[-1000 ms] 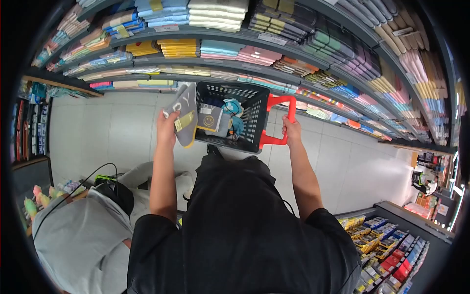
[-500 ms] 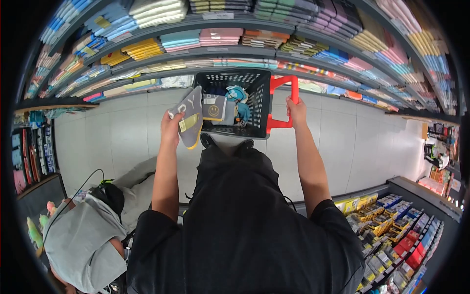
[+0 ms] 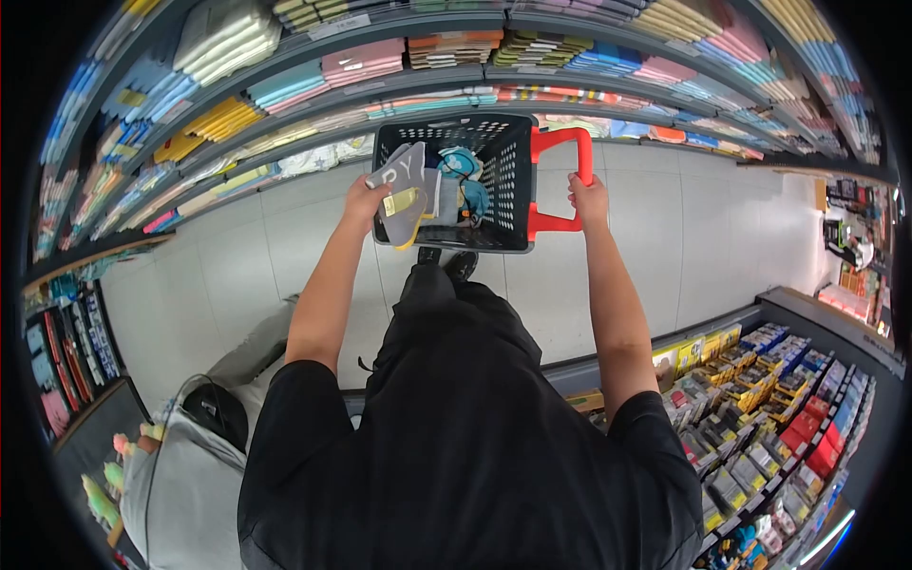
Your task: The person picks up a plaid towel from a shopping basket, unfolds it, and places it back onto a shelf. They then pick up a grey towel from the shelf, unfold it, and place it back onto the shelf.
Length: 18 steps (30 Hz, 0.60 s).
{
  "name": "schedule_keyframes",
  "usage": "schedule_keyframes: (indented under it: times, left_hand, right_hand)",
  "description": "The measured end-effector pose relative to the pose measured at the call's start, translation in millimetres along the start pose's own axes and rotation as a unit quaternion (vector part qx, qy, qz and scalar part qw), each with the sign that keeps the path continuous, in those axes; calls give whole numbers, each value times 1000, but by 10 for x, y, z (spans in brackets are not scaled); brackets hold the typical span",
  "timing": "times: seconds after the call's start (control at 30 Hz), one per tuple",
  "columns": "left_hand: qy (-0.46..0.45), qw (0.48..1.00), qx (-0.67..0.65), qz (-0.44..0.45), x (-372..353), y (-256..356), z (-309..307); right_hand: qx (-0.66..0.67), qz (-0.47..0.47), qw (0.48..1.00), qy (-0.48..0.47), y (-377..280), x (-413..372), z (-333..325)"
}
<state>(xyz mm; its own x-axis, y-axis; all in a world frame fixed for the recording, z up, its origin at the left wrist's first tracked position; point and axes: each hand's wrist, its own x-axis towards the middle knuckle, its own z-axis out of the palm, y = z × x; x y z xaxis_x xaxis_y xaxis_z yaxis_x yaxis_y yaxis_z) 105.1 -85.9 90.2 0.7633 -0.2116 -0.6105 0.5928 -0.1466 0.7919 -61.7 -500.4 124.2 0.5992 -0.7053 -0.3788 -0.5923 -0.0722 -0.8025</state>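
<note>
My left hand point(image 3: 364, 201) is closed on a grey towel point(image 3: 407, 224), folded, with pale lettering, a yellowish label and a yellow edge. The towel hangs at the left part of a black shopping basket point(image 3: 513, 195), partly over its rim. My right hand point(image 3: 589, 201) is wrapped round the basket's red handle point(image 3: 582, 152). Inside the basket lie teal-blue items point(image 3: 461, 163) with dark cords, whose kind I cannot make out, and something grey beside them. The towel covers part of the contents.
Shelves of folded towels point(image 3: 366, 59) curve along the far side. At lower left a person in grey clothing point(image 3: 190, 484) is close by. A rack of small packaged goods point(image 3: 760, 427) stands at lower right. Pale floor tiles point(image 3: 655, 228) lie around the basket.
My left hand has carried the grey towel rightward, from beside the basket to over its left part. My right hand keeps its grip on the handle. The view has shifted somewhat.
</note>
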Motion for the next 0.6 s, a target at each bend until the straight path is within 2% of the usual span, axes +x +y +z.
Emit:
schedule_keyframes:
  times: [0.1, 0.17, 0.2, 0.3, 0.33, 0.4, 0.47, 0.53, 0.6]
  left_hand:
    - [0, 999, -22, -49, 260, -51, 73]
    - [110, 971, 202, -63, 698, -435, -67]
    - [165, 934, 310, -69, 872, -628, -125]
    - [189, 898, 384, -105, 1011, -915, -185]
    - [140, 928, 335, -79, 1167, -1246, -274]
    - [75, 974, 178, -118, 892, -1231, -57]
    - [-3, 976, 151, -155, 470, -1058, 241]
    - [-73, 974, 118, -180, 341, -1254, 434]
    - [-119, 961, 184, -166, 103, -1176, 809]
  right_hand:
    - [-33, 34, 999, 23, -5, -78, -66]
    - [-47, 46, 997, 33, -63, -78, -85]
    - [-51, 49, 997, 34, -69, -74, -82]
    - [-62, 45, 996, 34, -96, -98, -43]
    - [-64, 41, 997, 31, -90, -72, -45]
    - [-54, 33, 998, 29, -91, 3, -54]
    - [-31, 33, 999, 30, -110, -43, -68]
    - [-26, 35, 999, 32, -44, -55, -51]
    - [-32, 30, 998, 34, 4, -41, -58]
